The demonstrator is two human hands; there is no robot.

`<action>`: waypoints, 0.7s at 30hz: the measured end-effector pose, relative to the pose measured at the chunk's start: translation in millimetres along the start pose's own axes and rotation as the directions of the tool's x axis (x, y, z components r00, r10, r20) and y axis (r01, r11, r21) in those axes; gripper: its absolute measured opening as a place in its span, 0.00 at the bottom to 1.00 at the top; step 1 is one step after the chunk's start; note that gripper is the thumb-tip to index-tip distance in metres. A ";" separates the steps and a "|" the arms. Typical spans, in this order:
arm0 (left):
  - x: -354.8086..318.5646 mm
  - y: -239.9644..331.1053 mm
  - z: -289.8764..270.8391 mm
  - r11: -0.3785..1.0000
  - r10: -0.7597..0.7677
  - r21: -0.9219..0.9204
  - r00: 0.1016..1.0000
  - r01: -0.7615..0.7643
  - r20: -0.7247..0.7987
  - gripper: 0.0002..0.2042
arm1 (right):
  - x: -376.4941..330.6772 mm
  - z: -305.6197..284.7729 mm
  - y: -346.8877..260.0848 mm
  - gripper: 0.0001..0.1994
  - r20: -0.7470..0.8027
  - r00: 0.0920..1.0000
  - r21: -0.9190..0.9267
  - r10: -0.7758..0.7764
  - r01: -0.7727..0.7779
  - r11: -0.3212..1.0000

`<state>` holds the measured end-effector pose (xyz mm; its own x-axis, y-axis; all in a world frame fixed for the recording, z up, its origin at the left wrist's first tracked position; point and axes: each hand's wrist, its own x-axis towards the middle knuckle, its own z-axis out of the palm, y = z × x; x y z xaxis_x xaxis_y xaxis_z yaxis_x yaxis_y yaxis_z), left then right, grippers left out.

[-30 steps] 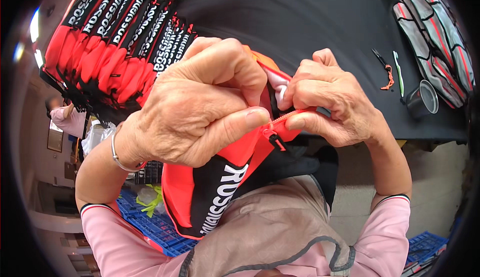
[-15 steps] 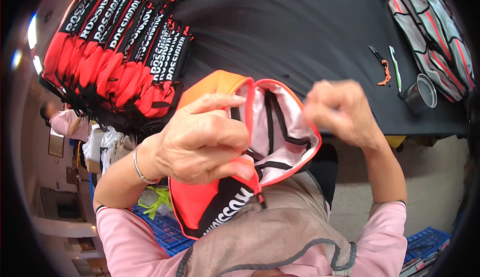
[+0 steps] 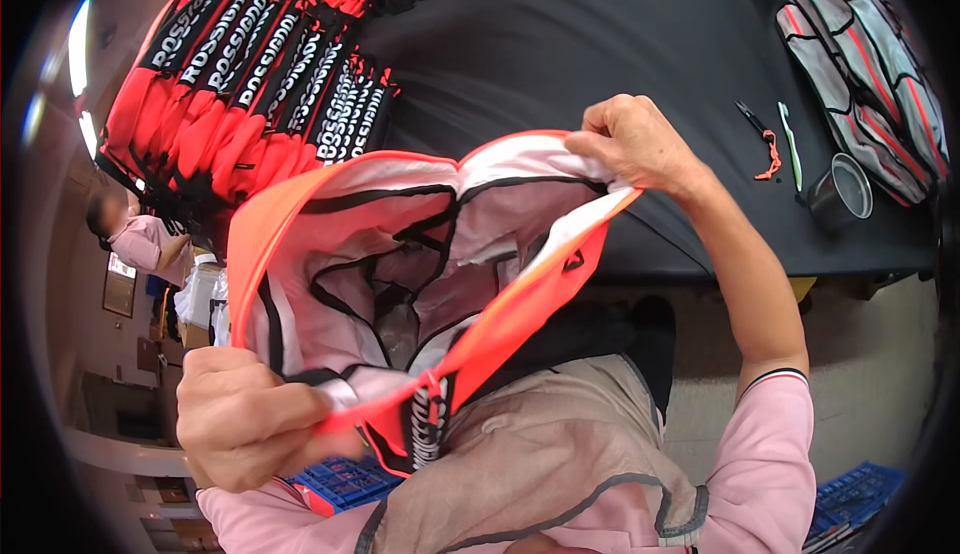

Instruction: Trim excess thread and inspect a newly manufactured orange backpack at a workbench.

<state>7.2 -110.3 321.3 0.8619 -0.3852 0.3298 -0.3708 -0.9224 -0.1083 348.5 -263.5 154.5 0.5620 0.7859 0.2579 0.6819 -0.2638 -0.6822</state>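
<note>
A bright orange-red bag (image 3: 540, 319) with black panels and white lettering is spread wide in front of me, its mouth facing up. Inside, the pale pink lining (image 3: 490, 219) shows, its seams bound in black tape. My left hand (image 3: 250, 414) is closed on the near-left rim, fingers curled over the edge. On the far right, the rim is pinched in my right hand (image 3: 635, 144), beside the black table. The bag is held above my lap, over a grey-brown apron (image 3: 560, 444). Its bottom outside is hidden.
Red-and-black bags (image 3: 190, 114) are stacked in a row at the table's left. On the black tabletop (image 3: 560, 44), at right, lie small snips (image 3: 768, 144), a toothbrush (image 3: 791, 149), a dark cup (image 3: 842, 194) and grey red-striped pieces (image 3: 865, 69). A person (image 3: 145, 244) is far left; blue crates (image 3: 855, 499) sit low.
The bag's mouth has been pulled from partly parted to wide. My left hand has moved down and left, with the rim in it; my right hand has moved slightly up and left and now grips the rim.
</note>
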 end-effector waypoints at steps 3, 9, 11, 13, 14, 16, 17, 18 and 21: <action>33.3 -38.4 -37.0 0.816 0.195 -0.563 0.979 -0.130 0.058 0.19 | -6.0 23.8 -32.0 0.11 -0.355 0.907 0.000 -0.225 0.240 0.971; 101.5 -86.4 22.7 0.952 -0.304 0.226 0.710 0.206 0.635 0.46 | -28.2 24.1 -59.0 0.13 -0.478 0.712 -0.301 -0.514 0.417 0.857; 88.7 -93.9 46.2 0.905 -0.424 0.411 0.279 0.108 0.862 0.34 | -38.9 23.5 -49.2 0.12 -0.470 0.749 -0.255 -0.468 0.393 0.884; 74.7 -98.0 30.6 0.932 -0.356 0.294 0.384 0.211 0.852 0.28 | -55.4 25.2 -29.7 0.10 -0.448 0.863 -0.052 -0.235 0.238 0.970; 56.7 -124.1 22.2 0.901 -0.416 0.270 0.506 0.338 0.755 0.25 | -61.6 26.8 -15.8 0.09 -0.455 0.884 0.050 -0.106 0.145 0.988; 35.1 -149.7 1.6 0.776 -0.590 0.251 0.524 0.579 0.615 0.19 | -79.6 24.7 5.5 0.10 -0.454 0.887 0.196 0.082 0.010 0.981; 26.8 -145.3 9.1 0.783 -0.612 0.359 0.528 0.507 0.589 0.17 | -85.9 27.2 10.2 0.12 -0.441 0.890 0.214 0.117 -0.023 0.977; 23.4 -141.1 16.5 0.836 -0.538 0.268 0.619 0.479 0.572 0.16 | -85.6 25.0 15.9 0.13 -0.334 0.932 0.182 0.143 -0.085 0.980; 40.2 -125.9 35.1 0.867 -0.486 0.222 0.659 0.446 0.574 0.14 | -69.4 8.4 17.3 0.16 0.040 0.962 0.074 0.270 -0.273 0.959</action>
<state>100.7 -10.7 315.3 0.9467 0.1778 -0.2686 0.1395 -0.9779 -0.1556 317.3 -317.9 119.0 0.7060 0.7073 0.0362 0.4665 -0.4260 -0.7752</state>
